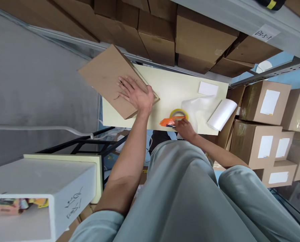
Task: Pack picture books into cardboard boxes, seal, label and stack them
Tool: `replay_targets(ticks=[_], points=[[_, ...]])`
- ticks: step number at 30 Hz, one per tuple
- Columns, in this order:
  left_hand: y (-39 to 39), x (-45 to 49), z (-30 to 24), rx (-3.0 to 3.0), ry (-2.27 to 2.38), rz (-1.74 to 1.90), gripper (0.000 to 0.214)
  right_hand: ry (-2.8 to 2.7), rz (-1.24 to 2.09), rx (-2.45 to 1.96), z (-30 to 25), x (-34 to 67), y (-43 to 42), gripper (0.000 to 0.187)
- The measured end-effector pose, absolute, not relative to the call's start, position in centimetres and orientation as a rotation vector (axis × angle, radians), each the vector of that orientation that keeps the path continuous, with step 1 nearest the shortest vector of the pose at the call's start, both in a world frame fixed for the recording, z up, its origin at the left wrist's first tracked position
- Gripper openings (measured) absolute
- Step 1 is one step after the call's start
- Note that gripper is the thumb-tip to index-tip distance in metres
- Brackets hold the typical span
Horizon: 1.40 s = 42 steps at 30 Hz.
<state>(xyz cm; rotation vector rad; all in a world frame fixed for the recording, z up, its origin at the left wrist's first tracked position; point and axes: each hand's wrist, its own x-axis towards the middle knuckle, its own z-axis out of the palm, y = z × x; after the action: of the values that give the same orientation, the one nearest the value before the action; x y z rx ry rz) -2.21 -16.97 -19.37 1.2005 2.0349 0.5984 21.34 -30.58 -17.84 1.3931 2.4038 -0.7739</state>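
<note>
My left hand (137,95) lies with fingers spread on top of a brown cardboard box (107,74), which sits at an angle on the left end of the pale table (162,79). Close to the table's front edge, my right hand (185,129) has its fingers wrapped round an orange tape dispenser (170,121). A yellow roll of tape (179,112) shows at the dispenser, partly covered by its orange body. Some of the right hand's fingers are hidden from this angle.
A white paper roll (222,114) lies at the table's right end, with a loose white sheet (195,106) and a white card (208,88) beside it. Shelved boxes (202,37) line the back. Labelled cartons (263,101) are stacked at right; a white bin (74,198) stands lower left.
</note>
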Motion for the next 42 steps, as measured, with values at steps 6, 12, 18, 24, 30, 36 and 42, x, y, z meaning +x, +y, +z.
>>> replay_targets(ticks=[6, 12, 18, 24, 30, 36, 42], points=[[-17.2, -1.9, -18.5, 1.239, 1.974, 0.561, 0.078, 2.372, -0.557, 1.513, -16.1, 30.1, -25.6, 0.030], [-19.4, -2.5, -16.7, 1.296, 1.745, 0.541, 0.081, 2.461, -0.525, 1.459, -18.0, 27.6, -20.2, 0.032], [-22.2, -4.6, -16.1, 1.604, 1.777, 0.430, 0.104, 2.493, -0.531, 1.330, -19.1, 24.3, -19.8, 0.037], [-26.5, -9.4, -15.2, 1.973, 1.566, 0.054, 0.097, 2.544, -0.480, 1.030, -17.9, 19.8, -25.0, 0.034], [-25.3, -7.4, -15.5, 1.846, 1.838, 0.386, 0.101, 2.503, -0.592, 1.075, -17.4, 17.1, -30.6, 0.031], [-18.1, 4.0, -20.1, 1.741, 1.935, 0.765, 0.069, 2.430, -0.630, 1.161, -18.1, 18.0, -31.9, 0.032], [-19.0, 5.0, -22.2, 1.762, 1.857, 0.773, 0.041, 2.477, -0.659, 1.207, -18.5, 17.8, -32.1, 0.035]])
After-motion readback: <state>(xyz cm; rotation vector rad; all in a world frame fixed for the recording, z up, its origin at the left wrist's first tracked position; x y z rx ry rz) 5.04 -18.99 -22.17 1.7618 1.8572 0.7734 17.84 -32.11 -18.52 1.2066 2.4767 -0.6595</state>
